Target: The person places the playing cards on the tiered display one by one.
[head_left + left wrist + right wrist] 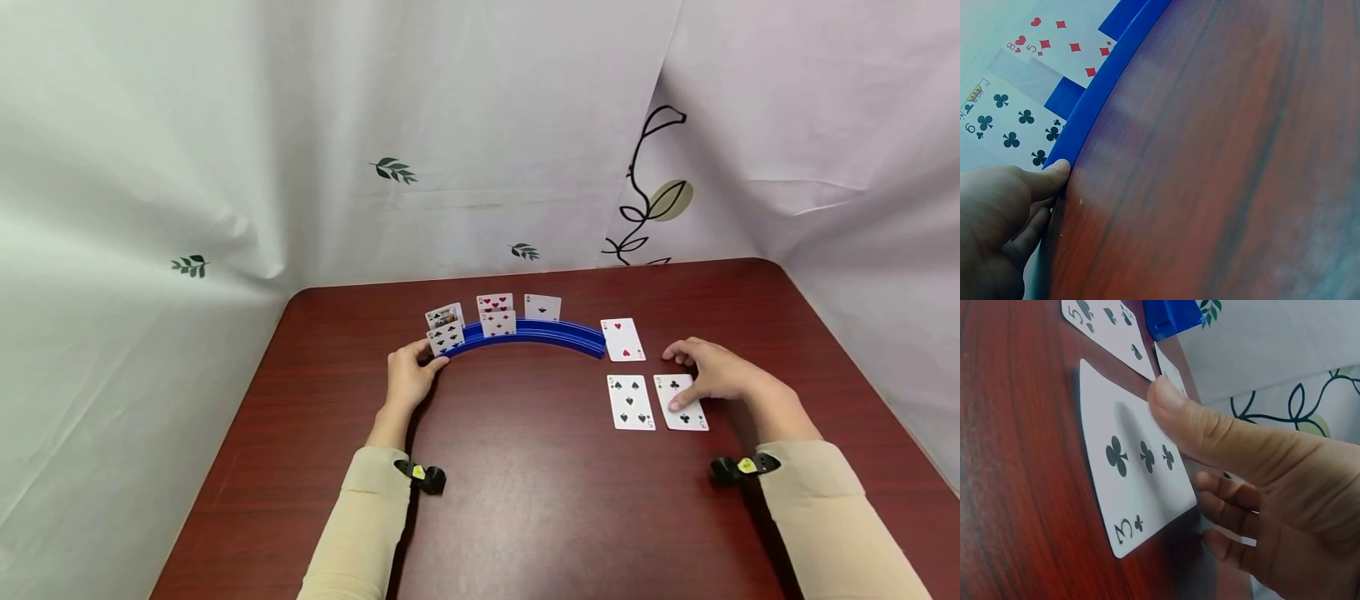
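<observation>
Closest to the camera, the right hand [712, 377] pinches the 3 of clubs [681, 403], thumb on its face and curled fingers under its raised right edge. It's just right of the 5 of spades [630, 402], both nearer than the blue rack [536, 336]. The 2 of hearts [622, 339] lies by the rack's right end. The left hand [408, 375] grips the rack's left end, thumb on its front edge, with cards standing in it.

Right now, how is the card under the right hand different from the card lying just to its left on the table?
The three of clubs shows three clubs; the five of spades shows five spades. The right hand has its thumb on the three of clubs, while nothing touches the five of spades. In the right wrist view, the three of clubs looks lifted at one edge. Both lie face up on the table, black-suited.
</observation>
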A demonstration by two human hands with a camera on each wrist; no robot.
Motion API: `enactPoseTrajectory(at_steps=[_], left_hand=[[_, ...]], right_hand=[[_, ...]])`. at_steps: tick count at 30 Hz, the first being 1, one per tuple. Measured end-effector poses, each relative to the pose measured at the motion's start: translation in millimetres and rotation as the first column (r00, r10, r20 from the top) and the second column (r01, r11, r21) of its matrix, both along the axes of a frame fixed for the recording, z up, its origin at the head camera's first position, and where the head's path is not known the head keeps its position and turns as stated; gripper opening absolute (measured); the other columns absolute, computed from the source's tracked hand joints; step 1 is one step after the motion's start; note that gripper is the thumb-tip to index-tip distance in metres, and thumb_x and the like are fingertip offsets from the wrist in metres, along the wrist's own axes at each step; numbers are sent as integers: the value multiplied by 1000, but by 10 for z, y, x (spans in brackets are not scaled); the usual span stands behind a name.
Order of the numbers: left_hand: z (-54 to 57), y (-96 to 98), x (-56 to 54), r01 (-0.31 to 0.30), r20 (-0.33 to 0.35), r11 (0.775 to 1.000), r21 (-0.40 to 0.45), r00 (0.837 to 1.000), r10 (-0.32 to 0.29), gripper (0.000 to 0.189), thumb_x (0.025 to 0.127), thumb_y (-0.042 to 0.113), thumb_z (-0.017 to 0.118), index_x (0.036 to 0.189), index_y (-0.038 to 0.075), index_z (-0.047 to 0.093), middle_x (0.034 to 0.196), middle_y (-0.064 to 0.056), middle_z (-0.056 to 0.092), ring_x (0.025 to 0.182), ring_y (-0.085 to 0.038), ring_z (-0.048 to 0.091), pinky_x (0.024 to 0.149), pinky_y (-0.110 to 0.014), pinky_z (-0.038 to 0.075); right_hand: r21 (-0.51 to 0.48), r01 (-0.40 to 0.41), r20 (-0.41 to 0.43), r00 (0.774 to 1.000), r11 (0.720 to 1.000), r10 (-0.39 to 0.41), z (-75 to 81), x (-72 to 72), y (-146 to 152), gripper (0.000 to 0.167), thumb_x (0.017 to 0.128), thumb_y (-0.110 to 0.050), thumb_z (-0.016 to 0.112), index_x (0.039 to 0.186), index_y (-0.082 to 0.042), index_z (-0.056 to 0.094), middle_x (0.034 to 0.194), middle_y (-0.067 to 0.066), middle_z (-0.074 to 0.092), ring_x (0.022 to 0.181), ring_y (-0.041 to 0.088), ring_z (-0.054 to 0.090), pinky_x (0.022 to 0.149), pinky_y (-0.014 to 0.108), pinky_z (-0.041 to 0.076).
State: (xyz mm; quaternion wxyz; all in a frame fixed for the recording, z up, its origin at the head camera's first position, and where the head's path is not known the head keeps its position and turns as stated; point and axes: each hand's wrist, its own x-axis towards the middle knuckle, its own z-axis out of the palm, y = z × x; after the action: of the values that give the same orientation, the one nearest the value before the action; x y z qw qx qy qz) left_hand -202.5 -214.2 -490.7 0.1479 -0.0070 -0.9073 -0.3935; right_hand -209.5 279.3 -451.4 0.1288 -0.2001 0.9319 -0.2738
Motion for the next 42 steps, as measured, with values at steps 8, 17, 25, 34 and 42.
enactPoseTrajectory(at_steps=[8, 17, 25, 34, 42], left_hand=[[0, -2, 10, 5, 2, 1000, 2, 1000, -5, 32, 85, 12, 83, 115, 2, 76, 100, -17, 76, 96, -30, 73, 90, -46, 56], [8, -2, -11, 6, -7, 1000, -9, 1000, -6, 33, 86, 13, 82, 116, 2, 75, 101, -16, 76, 98, -30, 72, 92, -46, 55], [7, -6, -4, 7, -5, 1000, -11, 1000, -7, 35, 85, 13, 83, 117, 1, 75, 102, -17, 76, 98, -31, 72, 93, -46, 55], [-3, -7, -2, 5, 4, 1000, -3, 1000, -5, 34, 86, 13, 83, 117, 2, 75, 102, -17, 76, 99, -30, 72, 93, -46, 55], [-7, -3, 3, 2, 4, 1000, -5, 1000, -2, 34, 86, 13, 83, 117, 2, 75, 102, -17, 76, 98, -30, 73, 92, -45, 56]], right_hand=[[27, -24, 23, 999, 999, 23, -14, -3, 2, 77, 52, -21, 101, 110, 0, 56, 91, 10, 54, 83, 24, 51, 73, 39, 44], [76, 7, 29, 1000, 997, -9, 18, -12, -7, 56, 55, -25, 100, 89, -3, 61, 78, 3, 58, 73, 19, 50, 66, 34, 43], [91, 41, -102, 994, 995, -32, 41, -45, 31, 45, 72, -18, 92, 101, 6, 69, 82, 8, 67, 74, 22, 55, 67, 40, 47], [24, 109, -309, 946, 994, -96, 92, -46, 16, 28, 88, -2, 74, 113, 8, 66, 96, 23, 70, 80, 32, 61, 72, 51, 49], [-71, 190, -397, 895, 979, -202, 156, -45, -30, 21, 92, -4, 71, 112, 3, 68, 96, 23, 69, 82, 36, 60, 72, 53, 47]])
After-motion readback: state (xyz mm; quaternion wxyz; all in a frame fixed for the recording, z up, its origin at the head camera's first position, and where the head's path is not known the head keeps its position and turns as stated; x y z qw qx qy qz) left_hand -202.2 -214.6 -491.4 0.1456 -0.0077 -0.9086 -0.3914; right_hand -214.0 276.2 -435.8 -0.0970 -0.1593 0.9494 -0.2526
